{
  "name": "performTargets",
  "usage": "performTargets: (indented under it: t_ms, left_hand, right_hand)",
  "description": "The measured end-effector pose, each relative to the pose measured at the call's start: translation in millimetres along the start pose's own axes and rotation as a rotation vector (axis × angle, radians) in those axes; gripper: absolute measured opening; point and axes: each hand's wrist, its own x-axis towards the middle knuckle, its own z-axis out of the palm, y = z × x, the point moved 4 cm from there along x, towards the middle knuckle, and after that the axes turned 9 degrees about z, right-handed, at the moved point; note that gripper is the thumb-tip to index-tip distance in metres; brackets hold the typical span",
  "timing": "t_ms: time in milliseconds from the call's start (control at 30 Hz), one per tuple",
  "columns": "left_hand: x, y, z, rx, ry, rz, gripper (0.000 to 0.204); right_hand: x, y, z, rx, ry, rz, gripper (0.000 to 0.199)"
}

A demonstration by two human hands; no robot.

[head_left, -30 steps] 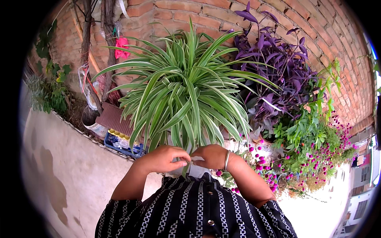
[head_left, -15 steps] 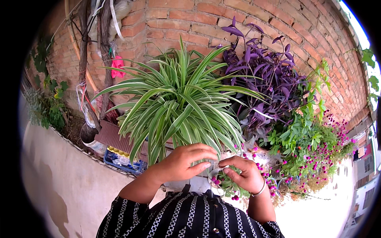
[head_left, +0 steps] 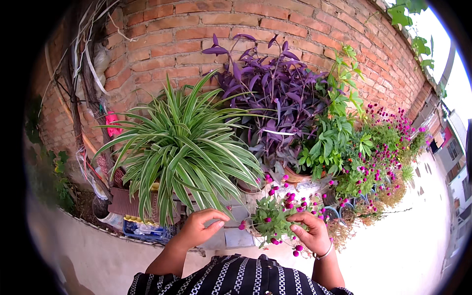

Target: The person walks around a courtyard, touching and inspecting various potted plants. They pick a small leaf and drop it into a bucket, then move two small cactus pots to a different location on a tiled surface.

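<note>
My left hand [head_left: 200, 228] hovers at the lower edge of a spider plant [head_left: 182, 147] with long green and white striped leaves. Its thumb and fingers are apart, and nothing shows between them. To the right, my right hand [head_left: 314, 233], with a silver bangle [head_left: 323, 251] at the wrist, is beside a small plant with round magenta flowers [head_left: 273, 216]. Its fingers are curved and the thumb stands apart from them, with leaves and blooms behind the gap. Whether its fingertips touch a flower, I cannot tell.
A purple-leaved plant [head_left: 278, 98] stands against the brick wall [head_left: 191, 34]. Further right are a green leafy plant [head_left: 329, 142] and a bush of magenta flowers [head_left: 383, 147]. At left are a brown ridged panel [head_left: 129, 201], a blue crate [head_left: 147, 231] and woody stems [head_left: 71, 98].
My hands, close together before, have moved apart, the right one toward the magenta flowers. The view has turned right, so the plants appear further left.
</note>
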Motion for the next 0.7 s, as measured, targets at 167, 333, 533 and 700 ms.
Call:
performTargets:
  t_ms: [167,333,533,700]
  left_hand:
    - [2,31,73,-0.061,-0.054,-0.006,0.012]
    - [-10,65,185,-0.065,-0.233,0.018,0.012]
    - [-38,95,247,-0.039,-0.275,0.0,0.014]
    - [-51,88,237,-0.057,-0.219,-0.17,0.014]
  right_hand:
    - [-82,37,-54,0.037,0.118,0.123,0.016]
    - [-179,76,-110,0.249,0.218,0.193,0.011]
    - [-235,95,-128,0.324,0.18,0.209,0.01]
    - [-227,91,-107,0.342,0.09,0.212,0.009]
